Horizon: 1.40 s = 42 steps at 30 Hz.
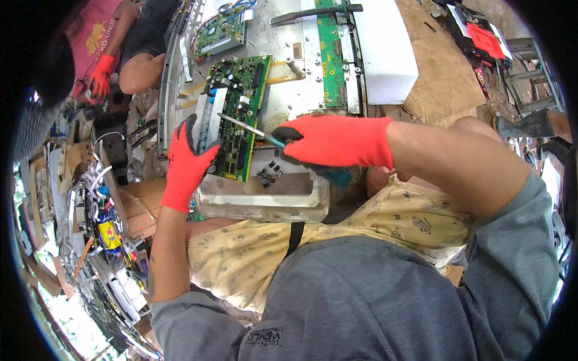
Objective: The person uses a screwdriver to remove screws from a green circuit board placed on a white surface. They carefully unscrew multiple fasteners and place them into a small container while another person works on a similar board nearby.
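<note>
My left hand [188,163], in a red glove with dark fingertips, grips the lower left edge of a green circuit board [256,90], its thumb and fingers round a pale metal heat sink [208,123]. The board carries capacitors and other parts, and lies slanted on a silver metal panel [289,96]. A screwdriver [245,127] with a teal handle is in my right hand [334,141], also red-gloved and closed round it. Its shaft points left across the board, with the tip by the heat sink. Several small black components [269,174] lie loose below the board.
A hammer [313,14] lies across the panel's far end, near another circuit board [223,36] and a long green strip board [332,66]. A white block [388,54] stands to the right. Another person's red-gloved hand [101,78] is at far left, above piled scrap and cables [102,198].
</note>
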Each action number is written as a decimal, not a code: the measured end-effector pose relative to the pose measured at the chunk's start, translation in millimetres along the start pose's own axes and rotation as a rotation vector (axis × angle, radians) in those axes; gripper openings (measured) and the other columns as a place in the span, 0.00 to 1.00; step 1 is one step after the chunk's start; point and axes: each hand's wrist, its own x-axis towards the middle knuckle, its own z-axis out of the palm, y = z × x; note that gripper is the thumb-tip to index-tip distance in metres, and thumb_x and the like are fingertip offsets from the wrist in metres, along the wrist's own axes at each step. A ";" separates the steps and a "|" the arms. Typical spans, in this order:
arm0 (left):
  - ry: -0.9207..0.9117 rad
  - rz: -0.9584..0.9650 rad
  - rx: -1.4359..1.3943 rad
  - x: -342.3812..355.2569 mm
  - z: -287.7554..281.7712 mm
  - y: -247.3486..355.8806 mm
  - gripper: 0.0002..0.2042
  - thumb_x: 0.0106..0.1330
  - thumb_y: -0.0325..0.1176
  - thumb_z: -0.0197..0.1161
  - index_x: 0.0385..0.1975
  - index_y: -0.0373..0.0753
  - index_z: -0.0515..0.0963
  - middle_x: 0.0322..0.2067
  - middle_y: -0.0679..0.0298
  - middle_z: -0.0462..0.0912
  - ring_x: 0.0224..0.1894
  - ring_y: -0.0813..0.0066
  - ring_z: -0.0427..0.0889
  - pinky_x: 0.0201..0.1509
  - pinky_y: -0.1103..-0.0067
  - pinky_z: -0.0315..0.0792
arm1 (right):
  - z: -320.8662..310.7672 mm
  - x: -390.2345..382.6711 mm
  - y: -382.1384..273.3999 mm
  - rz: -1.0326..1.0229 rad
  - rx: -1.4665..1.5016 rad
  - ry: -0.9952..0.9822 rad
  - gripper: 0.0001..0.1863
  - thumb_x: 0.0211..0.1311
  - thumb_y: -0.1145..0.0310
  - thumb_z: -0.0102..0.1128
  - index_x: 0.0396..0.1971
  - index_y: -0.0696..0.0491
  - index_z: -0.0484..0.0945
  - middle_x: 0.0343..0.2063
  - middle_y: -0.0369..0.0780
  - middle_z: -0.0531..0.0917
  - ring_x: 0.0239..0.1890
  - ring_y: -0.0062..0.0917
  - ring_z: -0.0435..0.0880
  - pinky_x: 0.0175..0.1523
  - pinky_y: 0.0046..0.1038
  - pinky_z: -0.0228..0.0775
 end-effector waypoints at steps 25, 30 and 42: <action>0.048 -0.058 -0.113 18.3 54.0 -15.4 0.37 0.55 0.40 0.78 0.62 0.29 0.70 0.67 0.46 0.65 0.69 0.47 0.65 0.72 0.60 0.61 | 3.6 52.0 43.7 -0.029 -0.200 0.166 0.27 0.71 0.60 0.53 0.68 0.46 0.72 0.53 0.48 0.84 0.54 0.40 0.84 0.59 0.37 0.75; 0.080 -0.053 0.001 22.2 55.9 -7.1 0.36 0.56 0.39 0.78 0.61 0.29 0.70 0.65 0.47 0.67 0.67 0.47 0.66 0.72 0.60 0.62 | 1.6 56.1 42.2 -0.028 -0.219 0.156 0.26 0.72 0.60 0.52 0.69 0.45 0.72 0.52 0.48 0.84 0.53 0.40 0.84 0.59 0.37 0.75; 0.055 -0.043 -0.004 23.7 52.2 -8.8 0.36 0.55 0.37 0.79 0.61 0.28 0.69 0.65 0.47 0.66 0.67 0.47 0.67 0.72 0.61 0.63 | 3.0 55.7 42.9 -0.035 -0.192 0.199 0.25 0.70 0.61 0.54 0.67 0.45 0.74 0.49 0.47 0.85 0.49 0.40 0.85 0.54 0.36 0.77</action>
